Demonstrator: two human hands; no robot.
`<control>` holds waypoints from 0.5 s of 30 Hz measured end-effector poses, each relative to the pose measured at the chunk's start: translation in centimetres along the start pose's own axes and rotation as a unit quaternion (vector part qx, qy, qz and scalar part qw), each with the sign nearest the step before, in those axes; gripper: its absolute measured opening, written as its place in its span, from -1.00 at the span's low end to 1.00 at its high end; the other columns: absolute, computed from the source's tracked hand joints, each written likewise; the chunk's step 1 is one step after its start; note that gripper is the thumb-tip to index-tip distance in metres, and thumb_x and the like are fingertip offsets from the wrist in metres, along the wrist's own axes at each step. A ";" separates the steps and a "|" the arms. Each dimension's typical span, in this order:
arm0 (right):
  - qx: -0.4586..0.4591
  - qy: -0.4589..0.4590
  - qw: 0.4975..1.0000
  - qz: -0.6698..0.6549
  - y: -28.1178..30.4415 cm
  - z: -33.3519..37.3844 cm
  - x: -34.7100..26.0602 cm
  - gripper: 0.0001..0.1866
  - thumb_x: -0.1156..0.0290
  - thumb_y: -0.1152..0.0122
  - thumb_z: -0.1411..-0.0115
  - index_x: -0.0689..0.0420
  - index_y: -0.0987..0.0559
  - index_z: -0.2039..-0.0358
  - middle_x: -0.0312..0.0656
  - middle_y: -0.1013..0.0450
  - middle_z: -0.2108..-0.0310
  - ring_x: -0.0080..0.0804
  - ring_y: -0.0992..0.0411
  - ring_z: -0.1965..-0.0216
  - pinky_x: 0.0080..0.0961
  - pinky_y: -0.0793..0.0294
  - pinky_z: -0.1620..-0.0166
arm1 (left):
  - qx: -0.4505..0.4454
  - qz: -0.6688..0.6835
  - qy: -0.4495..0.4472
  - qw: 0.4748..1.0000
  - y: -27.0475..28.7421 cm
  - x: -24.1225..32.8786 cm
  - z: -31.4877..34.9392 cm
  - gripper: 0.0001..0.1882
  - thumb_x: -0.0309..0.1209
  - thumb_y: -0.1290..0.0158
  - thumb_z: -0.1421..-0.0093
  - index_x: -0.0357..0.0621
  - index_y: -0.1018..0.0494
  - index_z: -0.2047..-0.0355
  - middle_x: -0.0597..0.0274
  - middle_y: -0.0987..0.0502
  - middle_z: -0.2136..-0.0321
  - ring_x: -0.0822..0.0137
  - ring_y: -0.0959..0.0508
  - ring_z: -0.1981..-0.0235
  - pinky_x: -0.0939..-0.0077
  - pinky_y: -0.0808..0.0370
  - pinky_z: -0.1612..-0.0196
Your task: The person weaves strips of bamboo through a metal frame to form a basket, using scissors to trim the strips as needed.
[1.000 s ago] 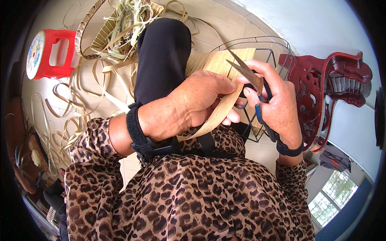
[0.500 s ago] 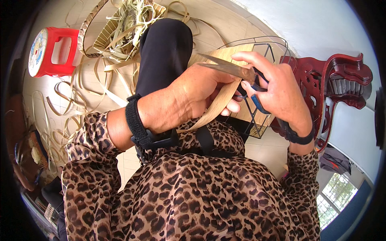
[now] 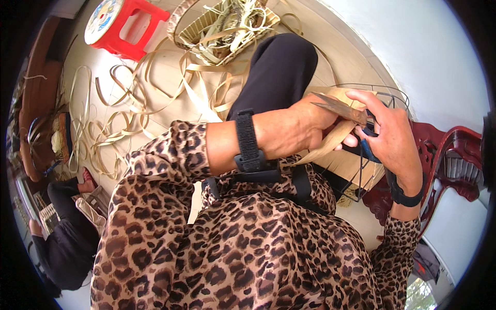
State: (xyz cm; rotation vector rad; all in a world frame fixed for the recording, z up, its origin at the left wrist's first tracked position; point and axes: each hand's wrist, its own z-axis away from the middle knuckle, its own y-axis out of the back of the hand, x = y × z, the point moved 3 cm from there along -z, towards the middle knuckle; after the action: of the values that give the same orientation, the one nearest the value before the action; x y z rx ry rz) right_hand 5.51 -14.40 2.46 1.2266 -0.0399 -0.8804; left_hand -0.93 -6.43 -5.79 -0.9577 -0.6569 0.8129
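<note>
My left hand (image 3: 312, 125) is closed on a broad, thin, pale tan strip (image 3: 333, 138) that looks like bamboo or palm. One end of the strip curves down toward my lap. In my right hand (image 3: 393, 139) is a pair of scissors (image 3: 343, 110), its worn blades a little apart and pointing left. Dark handles with some blue show between my fingers. The blades lie across the back of my left hand's fingers and over the strip. Whether they touch the strip's edge I cannot tell. My left fingertips are partly hidden behind the strip.
Beyond my hands stands a black wire rack (image 3: 362, 178) holding flat tan pieces. Loose strips (image 3: 134, 111) curl over the floor. A woven basket (image 3: 227, 36) of shredded fibre and a red stool (image 3: 132, 28) are further off. Carved dark-red furniture (image 3: 439, 155) stands right. Another person (image 3: 72, 243) sits lower left.
The whole view has swung left, so my hands, the basket and the stool appear further right. More of the other person shows. My grip on strip and scissors looks the same.
</note>
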 end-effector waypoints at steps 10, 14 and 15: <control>0.021 -0.043 0.999 0.005 -0.3 0.1 0.6 -0.48 0.58 -0.14 0.22 0.00 -0.31 0.15 0.02 -0.38 0.47 -0.10 -0.40 0.39 -0.43 -0.37 0.41 | 0.096 -0.007 0.012 0.995 -1.4 0.9 0.1 -0.90 -0.47 0.06 -0.03 -0.24 -0.40 0.46 0.14 -0.45 0.59 0.36 -0.41 0.75 0.59 -0.31 0.87; 0.011 -0.059 0.998 0.012 -0.5 0.0 0.9 -0.46 0.56 -0.16 0.22 0.00 -0.30 0.14 0.04 -0.38 0.48 -0.11 -0.40 0.40 -0.43 -0.37 0.41 | 0.129 -0.075 -0.055 0.987 -0.7 -0.1 -1.2 -0.91 -0.46 0.04 -0.02 -0.23 -0.40 0.47 0.18 -0.43 0.59 0.39 -0.40 0.72 0.63 -0.30 0.86; 0.021 -0.038 0.999 0.009 -0.6 0.0 1.0 -0.46 0.55 -0.17 0.22 0.00 -0.30 0.14 0.04 -0.38 0.49 -0.11 -0.40 0.41 -0.42 -0.36 0.42 | 0.132 -0.086 -0.064 0.985 -0.2 -0.4 -1.7 -0.91 -0.46 0.04 -0.01 -0.23 -0.39 0.47 0.19 -0.43 0.59 0.39 -0.40 0.71 0.64 -0.30 0.85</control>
State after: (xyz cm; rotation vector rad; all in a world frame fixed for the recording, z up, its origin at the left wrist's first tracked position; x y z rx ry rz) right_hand 5.82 -15.02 1.58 1.2302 -0.1317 -0.9140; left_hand 0.24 -7.53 -6.39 -0.6030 -0.7133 0.7892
